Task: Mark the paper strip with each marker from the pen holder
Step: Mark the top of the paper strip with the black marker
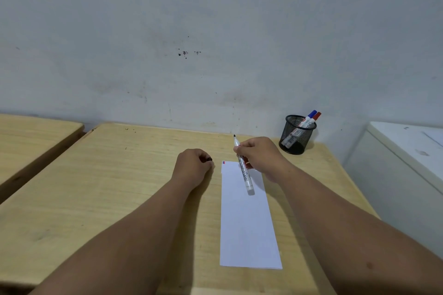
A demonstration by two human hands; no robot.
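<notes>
A long white paper strip [248, 220] lies lengthwise on the wooden table [107, 187], with small red and blue marks at its far left corner [224, 162]. My right hand [261, 155] holds an uncapped black whiteboard marker [244, 172] above the strip's far end, its tip pointing away toward the wall. Just left of the strip, my left hand [194, 166] is curled around a small black cap [209, 159]. A black mesh pen holder [296, 135] at the far right of the table holds a blue-capped marker [309, 118] and a red-capped marker [317, 116].
A grey-white wall runs right behind the table. A second wooden table [31, 136] stands to the left across a narrow gap. A white cabinet [405, 158] stands to the right of the table.
</notes>
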